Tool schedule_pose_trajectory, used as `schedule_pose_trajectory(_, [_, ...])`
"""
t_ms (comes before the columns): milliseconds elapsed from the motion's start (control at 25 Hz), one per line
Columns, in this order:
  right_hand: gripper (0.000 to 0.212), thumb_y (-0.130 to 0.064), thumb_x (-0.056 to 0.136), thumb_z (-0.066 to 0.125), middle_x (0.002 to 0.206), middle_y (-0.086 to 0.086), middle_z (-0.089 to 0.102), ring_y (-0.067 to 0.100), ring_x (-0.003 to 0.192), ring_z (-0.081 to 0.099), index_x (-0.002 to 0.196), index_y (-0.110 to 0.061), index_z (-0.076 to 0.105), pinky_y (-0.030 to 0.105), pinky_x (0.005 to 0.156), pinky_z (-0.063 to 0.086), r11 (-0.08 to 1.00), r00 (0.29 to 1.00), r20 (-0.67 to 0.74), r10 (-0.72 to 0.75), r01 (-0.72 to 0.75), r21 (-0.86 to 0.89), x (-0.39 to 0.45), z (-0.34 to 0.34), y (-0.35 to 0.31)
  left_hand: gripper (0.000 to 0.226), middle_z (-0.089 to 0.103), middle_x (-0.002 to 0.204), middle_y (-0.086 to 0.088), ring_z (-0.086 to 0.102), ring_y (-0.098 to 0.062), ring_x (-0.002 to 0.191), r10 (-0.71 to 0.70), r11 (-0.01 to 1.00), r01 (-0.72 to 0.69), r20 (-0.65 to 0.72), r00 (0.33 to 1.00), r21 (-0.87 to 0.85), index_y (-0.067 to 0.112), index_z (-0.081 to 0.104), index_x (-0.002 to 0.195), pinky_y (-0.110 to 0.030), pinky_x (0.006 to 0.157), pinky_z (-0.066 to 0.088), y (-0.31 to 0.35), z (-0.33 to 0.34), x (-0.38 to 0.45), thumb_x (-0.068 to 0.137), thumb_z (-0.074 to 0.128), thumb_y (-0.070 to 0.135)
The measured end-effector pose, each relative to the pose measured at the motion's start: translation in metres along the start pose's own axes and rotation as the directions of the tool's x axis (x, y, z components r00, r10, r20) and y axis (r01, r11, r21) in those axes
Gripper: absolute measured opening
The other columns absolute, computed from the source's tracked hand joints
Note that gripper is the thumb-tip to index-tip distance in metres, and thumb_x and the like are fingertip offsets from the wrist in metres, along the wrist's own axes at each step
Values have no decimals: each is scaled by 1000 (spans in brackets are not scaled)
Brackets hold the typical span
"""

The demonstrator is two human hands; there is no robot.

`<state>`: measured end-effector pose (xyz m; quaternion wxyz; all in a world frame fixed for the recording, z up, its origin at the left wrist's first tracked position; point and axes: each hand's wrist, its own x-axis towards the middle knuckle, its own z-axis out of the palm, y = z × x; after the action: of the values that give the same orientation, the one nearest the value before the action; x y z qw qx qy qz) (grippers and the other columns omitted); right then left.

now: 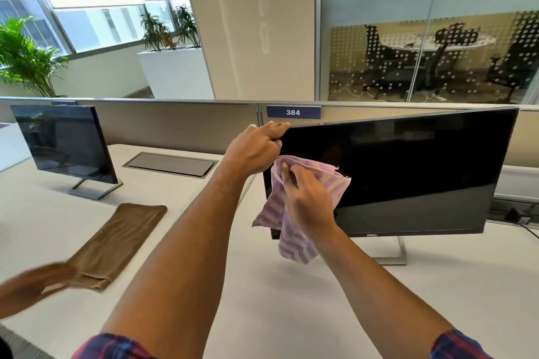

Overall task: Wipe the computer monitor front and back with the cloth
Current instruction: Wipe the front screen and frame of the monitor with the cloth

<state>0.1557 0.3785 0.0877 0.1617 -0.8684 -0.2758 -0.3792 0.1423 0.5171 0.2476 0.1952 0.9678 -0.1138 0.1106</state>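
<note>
A wide black computer monitor with a thin frame and a silver metal stand point(393, 172) stands on the white desk point(437, 300), on its right part, close in front of the beige partition wall point(180, 122); the dark screen faces the person and is turned a little, so its left edge is nearer to the camera. The left hand point(256, 148) grips the upper left corner of this monitor: the fingers are curled over the top edge and the thumb lies on the front side. The right hand point(309, 201) holds a pink and purple cloth with a zigzag pattern point(294, 213) and presses it against the left part of the screen; the fingers are bent into the fabric, which is bunched under the palm, and a loose end hangs down below the lower edge of the monitor. Both forearms are bare, with checked red and blue sleeves at the bottom of the view. On the left part of the desk lies a folded brown cloth point(116, 242), and a blurred hand of another person point(35, 285) is just beside its near end. Behind it stands a second, smaller dark monitor point(64, 143), and near this a grey cable hatch point(170, 164) is set in the desk. On the partition there is a blue label with the number 384 point(293, 112).
</note>
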Motion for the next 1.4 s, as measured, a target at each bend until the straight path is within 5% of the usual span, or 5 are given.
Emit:
schedule_pose_trajectory(120, [65,-13,78,84,113,10,66,27,99,65,137,-2,58,38,86,58,979,976,82,-202,198,53,-2,-1,5,54,42,155,8,37,-22,143,-30,999,31,-24,999,10,33,45,148,-40,114,32,5,3,-2,97,37,19])
schedule_pose_trajectory(280, [48,-19,93,69,120,8,64,21,106,61,139,-10,58,31,87,55,974,980,-73,185,-173,146,-5,-21,19,54,48,151,1,46,-28,136,-73,996,76,-81,994,36,28,51,144,-40,110,39,18,3,-3,94,37,16])
schedule_pose_trajectory(680, [65,-19,77,87,111,10,68,23,93,68,135,-5,61,35,77,60,990,990,50,-135,136,-34,-37,-39,68,15,66,97,-16,52,-33,77,-123,950,121,-11,992,288,12,55,83,-34,68,39,65,-1,14,79,41,11])
schedule_pose_trajectory(1080, [70,-16,80,82,119,14,64,27,101,65,141,0,52,38,84,58,998,999,-29,-33,32,-53,-44,-52,101,57,50,146,-11,45,-27,135,69,944,-83,55,996,319,5,42,145,-51,115,31,105,41,42,89,41,14])
schedule_pose_trajectory(1400, [68,-15,84,78,116,17,63,28,98,65,143,2,49,37,81,59,977,993,-11,-120,117,-176,-57,-75,144,45,57,138,-12,52,-31,125,41,954,-58,63,997,295,6,53,133,-46,110,36,122,42,42,91,40,15])
